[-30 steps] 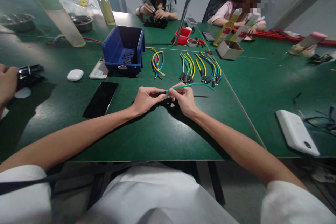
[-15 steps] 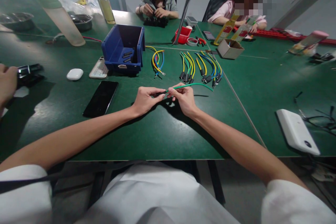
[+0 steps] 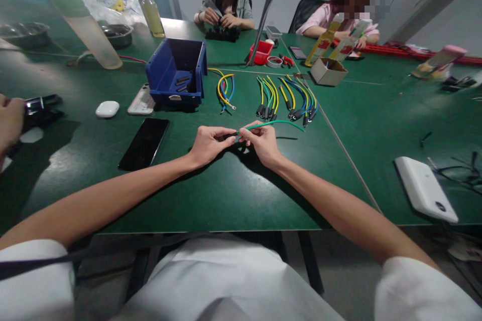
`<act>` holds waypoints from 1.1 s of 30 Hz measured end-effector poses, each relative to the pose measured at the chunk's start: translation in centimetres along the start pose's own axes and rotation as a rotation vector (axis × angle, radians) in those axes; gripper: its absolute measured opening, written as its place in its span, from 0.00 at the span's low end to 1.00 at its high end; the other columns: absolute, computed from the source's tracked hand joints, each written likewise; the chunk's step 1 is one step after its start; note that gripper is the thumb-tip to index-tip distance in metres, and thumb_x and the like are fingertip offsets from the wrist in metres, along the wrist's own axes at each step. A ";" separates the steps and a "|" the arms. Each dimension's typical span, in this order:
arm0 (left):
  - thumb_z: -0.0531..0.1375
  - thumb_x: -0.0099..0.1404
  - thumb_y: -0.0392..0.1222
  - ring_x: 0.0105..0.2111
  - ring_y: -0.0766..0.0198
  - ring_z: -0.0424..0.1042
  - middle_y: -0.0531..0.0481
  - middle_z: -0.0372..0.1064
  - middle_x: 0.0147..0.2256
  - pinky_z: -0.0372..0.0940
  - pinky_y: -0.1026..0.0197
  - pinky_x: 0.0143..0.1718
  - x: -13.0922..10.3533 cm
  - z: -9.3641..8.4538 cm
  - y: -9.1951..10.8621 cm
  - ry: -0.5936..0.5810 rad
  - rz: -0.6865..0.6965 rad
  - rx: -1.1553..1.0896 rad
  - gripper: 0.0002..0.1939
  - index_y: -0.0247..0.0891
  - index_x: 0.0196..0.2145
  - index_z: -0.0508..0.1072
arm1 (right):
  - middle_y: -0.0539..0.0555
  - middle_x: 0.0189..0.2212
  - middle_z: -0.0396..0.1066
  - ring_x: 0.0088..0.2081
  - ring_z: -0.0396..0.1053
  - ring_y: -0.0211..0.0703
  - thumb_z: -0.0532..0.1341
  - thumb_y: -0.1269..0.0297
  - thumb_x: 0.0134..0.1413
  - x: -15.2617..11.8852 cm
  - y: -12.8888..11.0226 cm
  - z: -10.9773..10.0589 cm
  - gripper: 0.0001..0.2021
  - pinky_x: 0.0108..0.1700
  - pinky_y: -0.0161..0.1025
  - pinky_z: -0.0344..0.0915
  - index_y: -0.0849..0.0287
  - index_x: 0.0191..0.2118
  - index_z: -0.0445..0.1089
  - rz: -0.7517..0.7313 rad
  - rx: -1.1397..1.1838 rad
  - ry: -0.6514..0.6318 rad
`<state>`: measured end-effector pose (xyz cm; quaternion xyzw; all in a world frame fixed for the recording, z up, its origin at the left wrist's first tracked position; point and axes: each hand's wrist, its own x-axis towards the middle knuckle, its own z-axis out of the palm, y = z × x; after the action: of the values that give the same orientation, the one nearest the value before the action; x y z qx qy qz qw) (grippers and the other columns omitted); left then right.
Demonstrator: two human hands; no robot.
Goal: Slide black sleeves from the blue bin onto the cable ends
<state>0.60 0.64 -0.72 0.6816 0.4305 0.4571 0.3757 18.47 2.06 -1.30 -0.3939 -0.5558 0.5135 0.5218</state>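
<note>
In the head view, the left hand [image 3: 207, 144] pinches a slim black piece [image 3: 227, 136] between thumb and fingers, and the right hand [image 3: 265, 143] grips a green wire [image 3: 285, 122] just beside it. The wire runs past the right hand, curving above the desk [image 3: 233, 200]. Beyond the hands lie two groups of black-ended wires [image 3: 270, 95], a looser wire bundle [image 3: 225, 91] and a blue bin [image 3: 158, 74] holding small black pieces [image 3: 183, 80].

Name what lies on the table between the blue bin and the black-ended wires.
A loose bunch of wires, yellow, blue and green among them, lies between the blue bin and the black-ended wires, as the head view shows.
</note>
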 end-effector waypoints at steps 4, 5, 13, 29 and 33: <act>0.66 0.57 0.46 0.33 0.60 0.76 0.43 0.78 0.35 0.71 0.60 0.37 0.1 0.1 -0.1 -0.034 -0.044 -0.086 0.17 0.32 0.40 0.78 | 0.51 0.22 0.73 0.25 0.73 0.41 0.69 0.49 0.45 0.1 0.0 0.0 0.18 0.21 0.32 0.62 0.60 0.29 0.69 -0.002 -0.038 0.005; 0.66 0.57 0.46 0.34 0.60 0.77 0.43 0.78 0.35 0.71 0.59 0.38 0.2 0.2 -0.1 -0.047 -0.050 -0.109 0.16 0.32 0.40 0.78 | 0.51 0.22 0.72 0.25 0.72 0.41 0.69 0.49 0.45 0.1 0.0 0.1 0.18 0.21 0.32 0.62 0.60 0.29 0.69 -0.005 -0.051 0.006; 0.64 0.59 0.46 0.36 0.59 0.77 0.43 0.77 0.37 0.72 0.57 0.41 0.1 0.5 0.3 -0.139 -0.073 -0.199 0.15 0.32 0.39 0.74 | 0.49 0.21 0.71 0.24 0.70 0.39 0.67 0.47 0.49 -0.3 -0.2 0.4 0.18 0.23 0.32 0.62 0.57 0.27 0.65 -0.065 -0.097 0.001; 0.69 0.53 0.44 0.24 0.69 0.71 0.48 0.72 0.27 0.66 0.66 0.27 -0.3 1.0 2.1 -0.315 -0.551 -0.790 0.17 0.34 0.33 0.66 | 0.49 0.31 0.75 0.27 0.70 0.37 0.66 0.50 0.50 -1.1 -1.5 0.7 0.23 0.27 0.34 0.66 0.52 0.50 0.68 -0.169 -0.075 0.158; 0.70 0.53 0.45 0.24 0.68 0.71 0.48 0.72 0.27 0.66 0.65 0.28 -0.5 1.2 2.2 -0.343 -0.573 -0.813 0.19 0.34 0.35 0.66 | 0.50 0.30 0.74 0.26 0.69 0.36 0.61 0.46 0.56 -1.1 -2.0 0.6 0.23 0.26 0.33 0.65 0.52 0.52 0.65 -0.174 -0.071 0.146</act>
<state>2.15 -0.73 0.79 0.4008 0.3200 0.3479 0.7848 18.27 0.53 0.51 -0.3986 -0.5661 0.4161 0.5894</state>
